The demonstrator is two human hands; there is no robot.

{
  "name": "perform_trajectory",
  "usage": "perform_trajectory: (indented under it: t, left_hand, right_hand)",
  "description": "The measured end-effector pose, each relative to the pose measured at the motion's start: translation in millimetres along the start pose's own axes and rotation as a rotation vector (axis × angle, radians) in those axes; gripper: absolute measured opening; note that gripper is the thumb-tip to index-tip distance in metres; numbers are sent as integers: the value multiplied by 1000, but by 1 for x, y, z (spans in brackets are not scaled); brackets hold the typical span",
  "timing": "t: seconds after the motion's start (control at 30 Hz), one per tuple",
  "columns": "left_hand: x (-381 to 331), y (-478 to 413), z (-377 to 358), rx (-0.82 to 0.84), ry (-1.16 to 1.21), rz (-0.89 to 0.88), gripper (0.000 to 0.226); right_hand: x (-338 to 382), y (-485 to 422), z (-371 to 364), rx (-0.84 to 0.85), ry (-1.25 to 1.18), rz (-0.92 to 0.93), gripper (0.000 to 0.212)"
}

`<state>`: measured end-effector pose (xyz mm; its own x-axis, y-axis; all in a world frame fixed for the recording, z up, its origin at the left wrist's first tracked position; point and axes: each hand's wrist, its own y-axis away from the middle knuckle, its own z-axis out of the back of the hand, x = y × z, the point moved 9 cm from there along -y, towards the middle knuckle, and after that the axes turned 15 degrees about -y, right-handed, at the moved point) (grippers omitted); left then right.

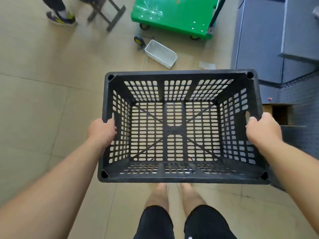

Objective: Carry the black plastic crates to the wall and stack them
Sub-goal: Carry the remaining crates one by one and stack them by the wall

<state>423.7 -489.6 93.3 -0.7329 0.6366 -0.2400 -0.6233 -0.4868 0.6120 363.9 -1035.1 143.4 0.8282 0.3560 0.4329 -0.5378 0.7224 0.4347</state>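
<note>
An empty black plastic crate (174, 130) with perforated walls and floor hangs above the tiled floor in front of my legs, mouth up. My left hand (101, 130) grips the crate's left rim, fingers curled over its edge. My right hand (262, 130) grips the right rim near the handle slot. The crate sits level between both hands.
A green platform cart (172, 14) stands ahead, with a white basket (161, 53) lying on the floor before it. Dark grey shelving and panels (276, 49) run along the right, a cardboard box (279, 114) beside them. Another person's shoe (61, 17) and a metal frame (107, 12) are at far left.
</note>
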Motion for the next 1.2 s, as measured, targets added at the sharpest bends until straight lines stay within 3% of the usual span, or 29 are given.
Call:
perform_trajectory:
  t: [0.23, 0.43, 0.63, 0.87, 1.2]
  left_hand:
    - [15, 68, 103, -38, 63, 47, 27]
    - [40, 112, 161, -92, 104, 98, 27]
    - [76, 161, 209, -199, 107, 208, 32]
    - [150, 237, 242, -343, 274, 387, 32]
    - [298, 357, 262, -527, 562, 623, 32]
  right_hand:
    - [76, 78, 76, -15, 15, 118, 32]
    - [126, 107, 96, 40, 45, 225, 29]
    - [186, 129, 89, 162, 76, 317, 31]
    - [272, 181, 71, 283, 107, 570, 37]
    - [358, 352, 11, 497, 227, 961, 33]
